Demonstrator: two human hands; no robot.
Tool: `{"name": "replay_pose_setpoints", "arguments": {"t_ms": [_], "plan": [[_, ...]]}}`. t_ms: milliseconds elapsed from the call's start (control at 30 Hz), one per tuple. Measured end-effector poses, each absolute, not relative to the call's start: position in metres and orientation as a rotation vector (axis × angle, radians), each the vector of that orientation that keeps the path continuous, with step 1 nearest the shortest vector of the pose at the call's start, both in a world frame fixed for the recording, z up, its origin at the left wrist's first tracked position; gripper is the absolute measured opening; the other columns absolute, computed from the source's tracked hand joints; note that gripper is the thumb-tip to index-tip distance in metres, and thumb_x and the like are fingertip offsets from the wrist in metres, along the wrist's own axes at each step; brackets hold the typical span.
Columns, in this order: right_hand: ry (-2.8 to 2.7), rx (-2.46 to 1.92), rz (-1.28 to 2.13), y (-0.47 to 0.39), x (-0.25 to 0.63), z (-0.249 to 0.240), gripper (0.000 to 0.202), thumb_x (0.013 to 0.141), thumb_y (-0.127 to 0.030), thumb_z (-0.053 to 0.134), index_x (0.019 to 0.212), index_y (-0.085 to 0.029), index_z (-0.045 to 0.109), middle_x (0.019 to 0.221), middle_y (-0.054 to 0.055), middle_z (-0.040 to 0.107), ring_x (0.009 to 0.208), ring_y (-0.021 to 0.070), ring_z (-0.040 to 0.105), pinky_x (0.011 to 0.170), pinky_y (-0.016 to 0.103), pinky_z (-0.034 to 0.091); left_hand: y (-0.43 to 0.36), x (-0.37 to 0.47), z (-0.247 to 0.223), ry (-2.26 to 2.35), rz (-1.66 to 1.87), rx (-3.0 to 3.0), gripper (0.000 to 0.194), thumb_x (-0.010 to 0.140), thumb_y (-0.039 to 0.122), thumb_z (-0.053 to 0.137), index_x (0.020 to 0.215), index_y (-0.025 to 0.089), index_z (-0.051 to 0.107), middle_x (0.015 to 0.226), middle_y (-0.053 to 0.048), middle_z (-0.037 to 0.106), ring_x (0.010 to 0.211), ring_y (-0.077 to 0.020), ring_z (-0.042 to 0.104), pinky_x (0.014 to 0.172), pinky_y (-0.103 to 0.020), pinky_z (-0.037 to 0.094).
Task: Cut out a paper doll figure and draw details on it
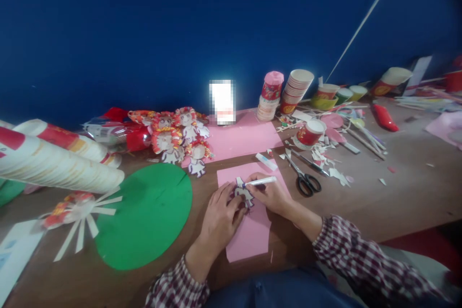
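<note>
In front of me a white paper doll cutout (244,196) with dark purple edges lies on a pink paper sheet (249,238). My left hand (224,214) presses the cutout against the sheet, its fingers bent and its thumb at the lower edge. A white marker pen (260,182) is pinched in my right hand (272,195), its tip at the cutout's upper part. Just behind my right hand lies a small white stick-shaped piece (266,161). Black-handled scissors (305,180) rest open to the right, beside a dark pen (314,166).
Finished-looking paper dolls (186,125) cluster at the back left, near a green paper disc (144,216) and long stacks of paper cups (61,159). More cup stacks (298,89) stand at the back right. Paper scraps (339,176) and a red object (384,118) lie farther right.
</note>
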State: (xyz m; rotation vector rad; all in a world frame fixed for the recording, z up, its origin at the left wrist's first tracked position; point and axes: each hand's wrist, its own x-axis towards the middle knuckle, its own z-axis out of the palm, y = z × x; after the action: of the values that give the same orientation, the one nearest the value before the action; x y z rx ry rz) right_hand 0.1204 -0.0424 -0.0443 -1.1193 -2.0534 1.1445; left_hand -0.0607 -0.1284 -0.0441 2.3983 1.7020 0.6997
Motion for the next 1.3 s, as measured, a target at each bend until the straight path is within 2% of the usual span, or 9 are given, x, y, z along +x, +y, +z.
{"name": "replay_pose_setpoints", "arguments": {"t_ms": [933, 1300], "plan": [[-1.931, -1.105, 1.227, -0.0444, 0.1181, -0.0381, 0.009, 0.084, -0.026, 0.053, 0.084, -0.019, 0.059, 0.065, -0.001, 0.055, 0.056, 0.0117, 0.048, 0.052, 0.022, 0.039, -0.1279, -0.0604, -0.0421, 1.695, 0.717, 2.402, 0.021, 0.087, 0.028, 0.054, 0.104, 0.019, 0.062, 0.132, -0.013, 0.05, 0.124, -0.0286, 0.045, 0.101, -0.048, 0.043], [-2.061, -1.085, 1.129, -0.0424, 0.121, -0.0446, 0.012, 0.086, -0.028, 0.054, 0.09, -0.019, 0.062, 0.072, 0.0, 0.062, 0.059, 0.0117, 0.052, 0.055, 0.022, 0.041, -0.1282, -0.0607, -0.0432, 1.699, 0.688, 2.406, 0.023, 0.087, 0.029, 0.054, 0.106, 0.018, 0.062, 0.133, -0.014, 0.049, 0.125, -0.0291, 0.043, 0.102, -0.048, 0.041]]}}
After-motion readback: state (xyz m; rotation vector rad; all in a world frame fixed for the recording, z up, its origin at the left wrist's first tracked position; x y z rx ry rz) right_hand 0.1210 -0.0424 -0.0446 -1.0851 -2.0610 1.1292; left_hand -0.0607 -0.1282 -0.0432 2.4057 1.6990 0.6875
